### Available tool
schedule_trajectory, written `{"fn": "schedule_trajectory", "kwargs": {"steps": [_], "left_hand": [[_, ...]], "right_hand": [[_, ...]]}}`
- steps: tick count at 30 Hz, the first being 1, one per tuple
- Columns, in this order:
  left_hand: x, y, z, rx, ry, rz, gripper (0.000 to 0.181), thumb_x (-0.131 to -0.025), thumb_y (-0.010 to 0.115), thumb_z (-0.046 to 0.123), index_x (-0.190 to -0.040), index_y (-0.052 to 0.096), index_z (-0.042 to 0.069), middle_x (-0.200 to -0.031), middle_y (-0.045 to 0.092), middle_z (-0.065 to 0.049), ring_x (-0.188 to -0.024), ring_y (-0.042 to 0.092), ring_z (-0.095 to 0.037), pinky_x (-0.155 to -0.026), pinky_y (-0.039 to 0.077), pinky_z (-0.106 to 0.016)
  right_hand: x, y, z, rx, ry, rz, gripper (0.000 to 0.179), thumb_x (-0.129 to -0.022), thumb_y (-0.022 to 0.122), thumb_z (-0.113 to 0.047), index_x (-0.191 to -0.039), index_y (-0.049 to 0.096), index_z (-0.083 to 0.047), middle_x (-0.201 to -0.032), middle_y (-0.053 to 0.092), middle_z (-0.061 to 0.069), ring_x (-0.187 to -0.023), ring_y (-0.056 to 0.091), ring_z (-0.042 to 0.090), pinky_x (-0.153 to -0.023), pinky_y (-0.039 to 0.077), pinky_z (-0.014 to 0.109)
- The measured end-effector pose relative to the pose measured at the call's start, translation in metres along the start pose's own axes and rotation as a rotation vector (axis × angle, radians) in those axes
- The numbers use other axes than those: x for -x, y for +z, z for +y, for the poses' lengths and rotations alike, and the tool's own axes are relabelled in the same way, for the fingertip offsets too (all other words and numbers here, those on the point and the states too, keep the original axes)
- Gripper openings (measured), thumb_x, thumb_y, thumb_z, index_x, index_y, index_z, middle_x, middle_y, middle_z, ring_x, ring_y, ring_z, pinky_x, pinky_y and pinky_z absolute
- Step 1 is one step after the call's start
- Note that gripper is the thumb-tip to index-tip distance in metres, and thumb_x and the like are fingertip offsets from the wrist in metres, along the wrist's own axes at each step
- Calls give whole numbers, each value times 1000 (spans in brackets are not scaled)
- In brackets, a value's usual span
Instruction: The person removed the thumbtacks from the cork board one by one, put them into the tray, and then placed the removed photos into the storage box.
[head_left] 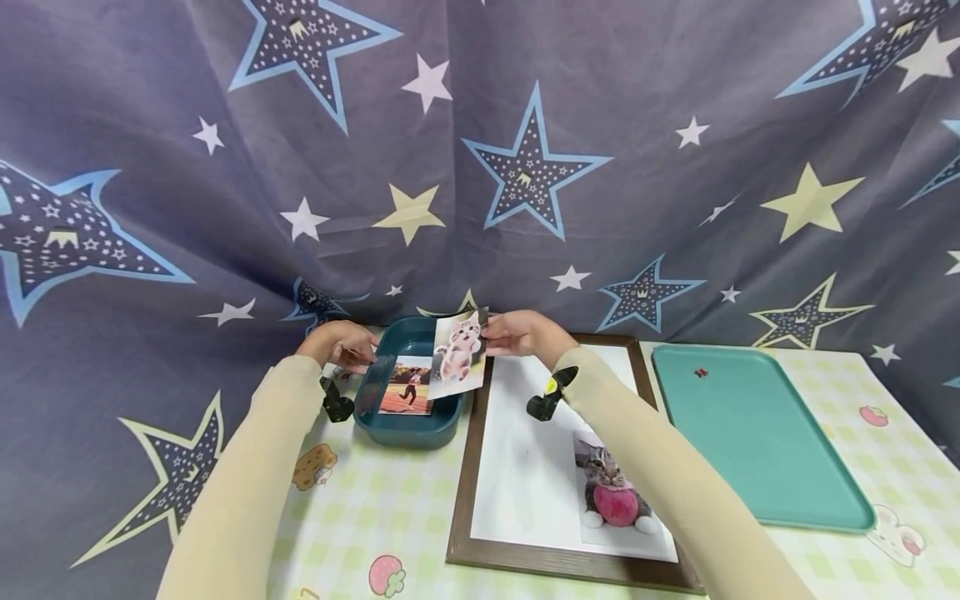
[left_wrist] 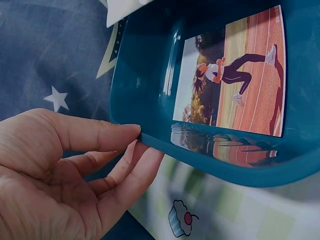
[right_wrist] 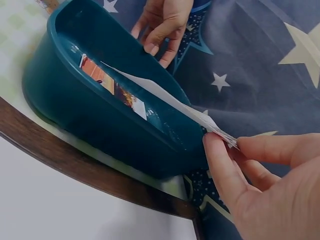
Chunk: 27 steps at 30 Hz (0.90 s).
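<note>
My left hand [head_left: 343,343] pinches the left rim of a dark teal plastic basin [head_left: 408,437] between thumb and fingers. Inside the basin lies a photo of a runner on a track [left_wrist: 232,75]. Between thumb and fingers of my right hand [head_left: 527,335] is a kitten photo [head_left: 457,352], tilted above the basin's right side. Seen from the right wrist, the held paper [right_wrist: 167,96] is nearly edge-on, and its gripped end looks layered; I cannot tell how many sheets there are.
Right of the basin lies a brown-framed whiteboard [head_left: 517,475], with a photo of a grey cat and a pink ball [head_left: 611,496] at its lower right. Farther right is a green tray [head_left: 757,442] holding a small red item [head_left: 701,372]. Behind hangs a star-patterned curtain [head_left: 480,267].
</note>
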<state>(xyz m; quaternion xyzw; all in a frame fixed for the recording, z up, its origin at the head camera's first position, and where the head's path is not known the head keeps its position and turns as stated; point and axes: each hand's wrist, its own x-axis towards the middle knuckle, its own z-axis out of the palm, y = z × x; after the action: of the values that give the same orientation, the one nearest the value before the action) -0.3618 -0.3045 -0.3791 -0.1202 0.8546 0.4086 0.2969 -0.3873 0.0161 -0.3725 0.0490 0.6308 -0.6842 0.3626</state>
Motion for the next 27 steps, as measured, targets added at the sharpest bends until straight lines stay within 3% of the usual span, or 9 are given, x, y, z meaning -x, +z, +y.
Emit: {"fn": "schedule_trajectory", "kwargs": {"steps": [6, 9, 11, 13, 16, 19, 24, 27], "left_hand": [[0, 1, 0, 0, -9, 11, 64, -96, 56, -5, -153, 30, -6, -92, 54, -5, -70, 57, -7, -73, 61, -24], [-2, 1, 0, -2, -18, 18, 63, -96, 56, -5, -154, 30, -5, -100, 53, -8, -72, 57, -8, -77, 61, -25], [-2, 1, 0, 1, -29, 26, 63, -97, 57, -4, -155, 31, -4, -107, 52, -10, -74, 58, -9, -78, 61, -26], [-2, 1, 0, 1, -38, 28, 63, -97, 57, -4, -155, 32, -3, -111, 52, -11, -76, 59, -11, -79, 61, -27], [-1, 1, 0, 2, -43, 24, 64, -97, 57, -4, -155, 31, -3, -112, 52, -12, -77, 59, -11, -79, 61, -27], [0, 1, -1, 0, -38, 17, 65, -96, 57, -4, -155, 30, -4, -110, 51, -11, -77, 59, -10, -80, 61, -27], [-1, 1, 0, -3, -36, 19, 65, -96, 57, -5, -155, 30, -4, -108, 51, -11, -76, 59, -10, -81, 61, -27], [-1, 1, 2, -8, -38, 17, 64, -97, 56, -4, -156, 30, -4, -106, 52, -10, -76, 58, -11, -83, 61, -28]], "right_hand": [[-17, 6, 8, 72, -8, 21, 37, -101, 50, 8, -136, 52, -2, -104, 62, 9, -98, 63, 20, -114, 46, 38], [-60, -9, 17, 80, -6, -49, 35, -95, 61, 7, -129, 58, -3, -109, 67, 13, -102, 68, 21, -103, 55, 36], [-98, -22, 25, 69, -9, -87, 35, -90, 70, 7, -122, 62, -4, -107, 71, 15, -99, 71, 24, -91, 61, 36], [-128, -30, 31, 60, -4, -77, 37, -86, 73, 7, -120, 62, -5, -108, 72, 16, -100, 72, 26, -87, 62, 37], [-149, -28, 36, 82, -3, 10, 42, -87, 70, 9, -125, 61, -8, -112, 72, 16, -104, 72, 27, -89, 62, 39], [-144, -20, 35, 92, 0, 53, 39, -86, 70, 11, -119, 62, -7, -106, 72, 16, -97, 72, 27, -85, 63, 38], [-118, -3, 26, 117, 3, 104, 27, -87, 67, 14, -109, 62, -1, -99, 69, 16, -89, 71, 26, -84, 63, 39], [-137, -7, 30, 111, 4, 111, 21, -86, 66, 14, -103, 63, 1, -97, 68, 17, -85, 72, 26, -80, 64, 39]]}}
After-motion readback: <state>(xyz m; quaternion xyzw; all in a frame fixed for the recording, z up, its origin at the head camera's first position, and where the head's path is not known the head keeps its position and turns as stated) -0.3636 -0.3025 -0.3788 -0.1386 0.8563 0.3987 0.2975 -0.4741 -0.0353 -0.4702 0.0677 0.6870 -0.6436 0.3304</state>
